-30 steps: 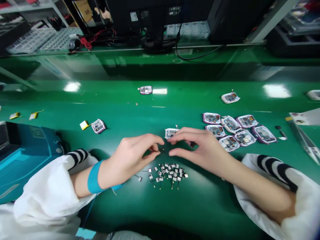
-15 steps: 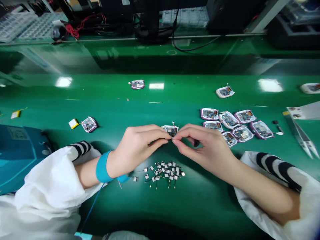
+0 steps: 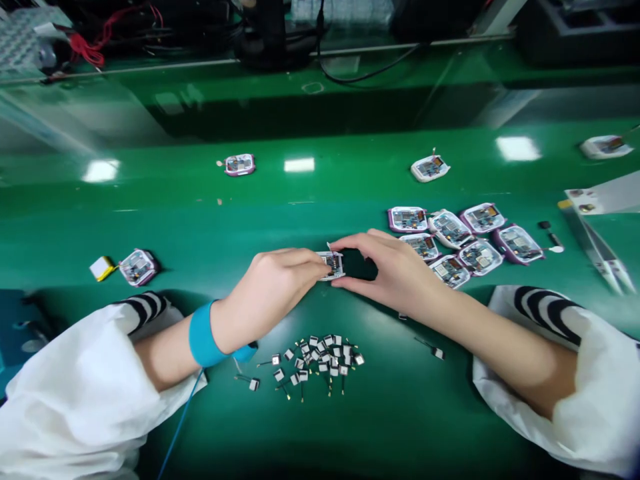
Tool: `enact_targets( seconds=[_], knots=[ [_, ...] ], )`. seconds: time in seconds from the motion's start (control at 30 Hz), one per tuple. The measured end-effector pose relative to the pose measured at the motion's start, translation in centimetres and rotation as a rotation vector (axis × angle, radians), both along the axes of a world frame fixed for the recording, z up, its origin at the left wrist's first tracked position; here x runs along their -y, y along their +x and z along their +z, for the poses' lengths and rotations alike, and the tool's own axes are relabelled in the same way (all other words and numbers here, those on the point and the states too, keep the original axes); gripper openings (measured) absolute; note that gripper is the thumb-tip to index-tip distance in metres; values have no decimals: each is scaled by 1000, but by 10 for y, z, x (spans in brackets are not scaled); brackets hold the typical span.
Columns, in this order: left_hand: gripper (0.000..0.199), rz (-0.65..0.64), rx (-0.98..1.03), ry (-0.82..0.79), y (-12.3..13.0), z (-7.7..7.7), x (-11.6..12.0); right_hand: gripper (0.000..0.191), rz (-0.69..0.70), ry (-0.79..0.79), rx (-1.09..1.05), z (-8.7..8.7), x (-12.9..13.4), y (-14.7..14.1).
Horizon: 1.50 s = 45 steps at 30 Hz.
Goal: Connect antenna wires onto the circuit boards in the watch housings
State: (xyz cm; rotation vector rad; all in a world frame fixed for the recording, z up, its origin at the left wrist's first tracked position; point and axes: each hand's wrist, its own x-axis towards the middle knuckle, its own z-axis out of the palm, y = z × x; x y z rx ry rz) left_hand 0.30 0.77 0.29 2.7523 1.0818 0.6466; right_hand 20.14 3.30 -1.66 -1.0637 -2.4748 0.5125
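Observation:
Both hands meet over the green bench. Between them is a small white-framed circuit module [image 3: 332,265]. My left hand [image 3: 277,293] pinches its left side, while the index finger and thumb of my right hand [image 3: 385,263] reach around its right edge. Much of the module is hidden by my fingertips. Below my hands lies a loose heap of tiny square parts with thin wire leads [image 3: 315,363], touched by neither hand.
Several purple-rimmed modules [image 3: 450,240] lie grouped to the right. A yellow battery [image 3: 103,268] is wired to another module [image 3: 137,267] at left. A blue wrist strap [image 3: 203,337] trails a cord [image 3: 180,423]. Cables and equipment stand behind the bench.
The whole scene has shifted up and left in view. My right hand has spread wider around the module, and both hands now hold it closer to my left side.

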Motion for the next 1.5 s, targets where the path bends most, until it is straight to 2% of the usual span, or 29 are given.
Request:
enact_targets(
  seconds=[0.3, 0.77, 1.03, 1.5],
  knots=[
    [12, -26, -76, 38, 1, 1, 1, 32, -11, 1, -74, -2, -1, 0],
    [13, 55, -120, 9, 7, 1, 5, 22, -17, -63, -48, 0, -1, 0],
    [12, 98, -131, -41, 11, 2, 5, 23, -19, -89, -37, 3, -1, -1],
    [14, 54, -181, 9, 10, 1, 5, 26, -29, -7, -6, 0, -2, -1]
  ],
)
